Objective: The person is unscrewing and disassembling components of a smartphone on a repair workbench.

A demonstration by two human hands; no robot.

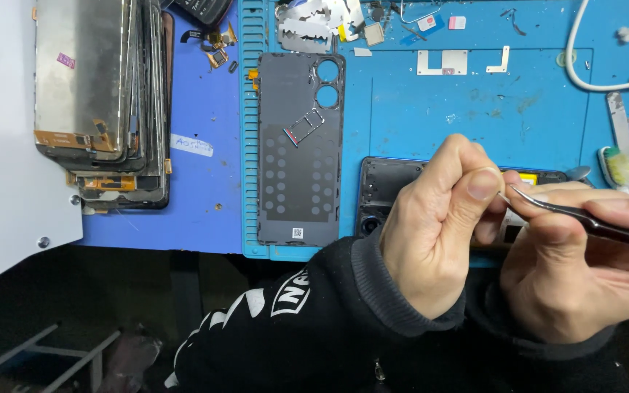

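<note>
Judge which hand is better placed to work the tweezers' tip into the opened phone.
Likely the right hand: it grips the black tweezers over the opened phone. The left hand only pinches at their tip.

Blue bench (205, 145), floor maybe dark.

stack of phone screens (100, 94) at left, grey back cover (300, 153) with SIM tray (303, 127) on blue mat (475, 109), white cable (584, 65) upper right
</note>
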